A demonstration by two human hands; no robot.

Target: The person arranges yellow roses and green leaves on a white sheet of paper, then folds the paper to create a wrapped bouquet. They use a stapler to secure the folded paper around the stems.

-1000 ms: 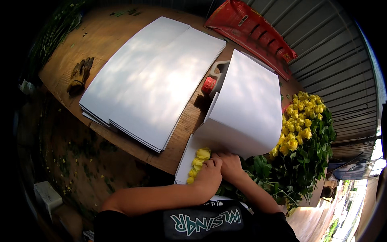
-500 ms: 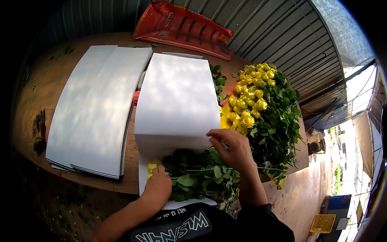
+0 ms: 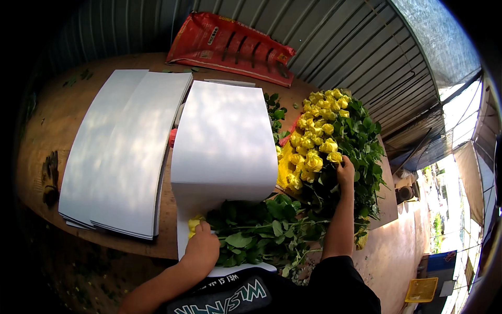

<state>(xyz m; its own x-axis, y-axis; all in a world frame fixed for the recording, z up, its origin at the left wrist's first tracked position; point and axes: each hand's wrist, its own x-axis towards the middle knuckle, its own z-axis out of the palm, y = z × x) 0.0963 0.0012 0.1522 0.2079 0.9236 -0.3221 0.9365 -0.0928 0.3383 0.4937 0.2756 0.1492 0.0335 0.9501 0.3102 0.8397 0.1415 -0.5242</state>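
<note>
Roses [image 3: 320, 124]: yellow blooms heaped at the right of the bench [image 3: 44, 123], heads toward the middle and leaves to the right, perhaps so each head is easy to reach.
Right hand [image 3: 344, 168]: at the near edge of the heap, its fingertips drawn together at the side of one rose bloom [image 3: 334, 157]; whether they pinch it, I cannot tell.
Left hand [image 3: 203, 245]: curled over a yellow bloom [image 3: 194, 225] at the left end of the leafy stems [image 3: 264, 225], probably to stop the flowers sliding; how firmly it grips is hidden.
White sheet [image 3: 225, 131]: near part under the stems, far part bent up and back, apparently propped by a container with a red cap [image 3: 173, 137], which likely leaves the stems uncovered.
Sheet stack [image 3: 123, 152]: flat, left of the bent sheet, likely within easy reach.
Glove [image 3: 50, 178]: dark, lying at the bench's left edge.
Red bag [image 3: 230, 47]: at the back, by the corrugated wall [image 3: 334, 42], out of the way.
</note>
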